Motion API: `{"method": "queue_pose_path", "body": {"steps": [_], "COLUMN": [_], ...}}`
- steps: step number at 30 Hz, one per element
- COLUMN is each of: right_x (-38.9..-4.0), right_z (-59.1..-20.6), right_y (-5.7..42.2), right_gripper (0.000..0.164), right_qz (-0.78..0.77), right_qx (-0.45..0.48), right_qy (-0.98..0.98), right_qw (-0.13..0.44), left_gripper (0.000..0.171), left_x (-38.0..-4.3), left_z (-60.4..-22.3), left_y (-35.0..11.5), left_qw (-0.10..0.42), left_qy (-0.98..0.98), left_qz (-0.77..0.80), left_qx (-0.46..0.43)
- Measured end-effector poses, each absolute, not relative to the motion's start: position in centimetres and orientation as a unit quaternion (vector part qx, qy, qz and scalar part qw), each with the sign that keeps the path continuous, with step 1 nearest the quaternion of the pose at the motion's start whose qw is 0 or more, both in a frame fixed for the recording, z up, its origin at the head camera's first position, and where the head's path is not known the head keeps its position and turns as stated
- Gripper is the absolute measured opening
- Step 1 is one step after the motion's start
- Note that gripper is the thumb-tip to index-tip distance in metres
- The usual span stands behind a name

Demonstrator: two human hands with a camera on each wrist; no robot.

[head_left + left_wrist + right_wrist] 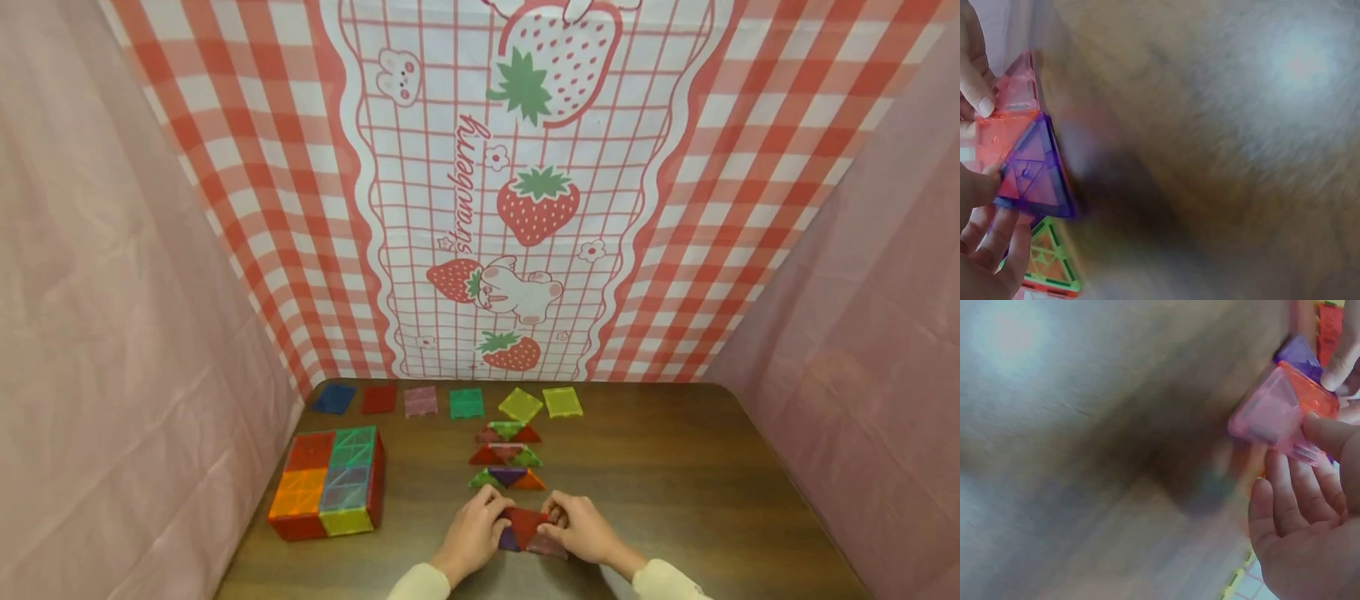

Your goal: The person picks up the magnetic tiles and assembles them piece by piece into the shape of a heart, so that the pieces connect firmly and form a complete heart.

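Observation:
Near the table's front, a small joined piece of translucent magnetic tiles is held between both hands. My left hand (474, 527) pinches its left side, at the purple triangular tile (1034, 169). My right hand (583, 527) pinches the opposite side, at the pink triangular tile (1270, 412). A red-orange tile (523, 523) sits between these two. In the left wrist view, the thumb lies on the purple tile with fingers beneath. Just beyond the hands, three low tile pieces stand in a column: a green-purple-orange one (507, 478), a red-pink-green one (506, 455) and a pink-green-red one (508, 432).
A box-shaped stack of coloured tiles (327, 482) stands at the table's left. Along the back edge lie several square tiles, among them a blue one (334, 399), a teal one (467, 403) and a yellow one (562, 402). A checked strawberry cloth (637, 275) hangs behind the wooden table (675, 467).

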State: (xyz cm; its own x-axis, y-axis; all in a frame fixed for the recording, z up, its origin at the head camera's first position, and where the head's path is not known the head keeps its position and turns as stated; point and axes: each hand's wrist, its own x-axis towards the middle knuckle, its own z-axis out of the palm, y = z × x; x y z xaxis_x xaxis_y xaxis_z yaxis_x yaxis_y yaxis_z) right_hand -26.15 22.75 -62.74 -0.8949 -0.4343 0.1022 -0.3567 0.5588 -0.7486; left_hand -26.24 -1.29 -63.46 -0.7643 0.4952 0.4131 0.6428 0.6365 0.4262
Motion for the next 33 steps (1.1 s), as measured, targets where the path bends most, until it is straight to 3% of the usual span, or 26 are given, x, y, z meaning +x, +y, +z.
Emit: {"method": "queue_pose_path", "body": {"steps": [6,22,29,33], "right_x": [-27.1,-27.2,-27.1,-26.8], "right_z": [-62.0,-63.5,-63.8,-64.0], "right_y": [22.3,21.9,22.0,22.2], "right_gripper": [0.015,0.014,0.012,0.012], "right_qz": [-0.385,-0.381,-0.38,-0.384], "right_qx": [-0.226,-0.225,-0.225,-0.23], "right_qy": [0.894,0.896,0.897,0.894], "right_qw": [-0.021,-0.039,-0.023,-0.014], "left_gripper": [0.009,0.007,0.008,0.009], "left_x": [-26.8,-27.3,-27.3,-27.0], "left_z": [-63.0,-63.1,-63.4,-63.4], "left_y": [-1.6,-2.2,-2.4,-2.4], "left_qw": [0.149,0.114,0.136,0.104], "left_qy": [-0.889,-0.907,-0.894,-0.894], "left_qz": [-0.304,-0.288,-0.294,-0.299], "left_qx": [-0.307,-0.285,-0.31,-0.316]}}
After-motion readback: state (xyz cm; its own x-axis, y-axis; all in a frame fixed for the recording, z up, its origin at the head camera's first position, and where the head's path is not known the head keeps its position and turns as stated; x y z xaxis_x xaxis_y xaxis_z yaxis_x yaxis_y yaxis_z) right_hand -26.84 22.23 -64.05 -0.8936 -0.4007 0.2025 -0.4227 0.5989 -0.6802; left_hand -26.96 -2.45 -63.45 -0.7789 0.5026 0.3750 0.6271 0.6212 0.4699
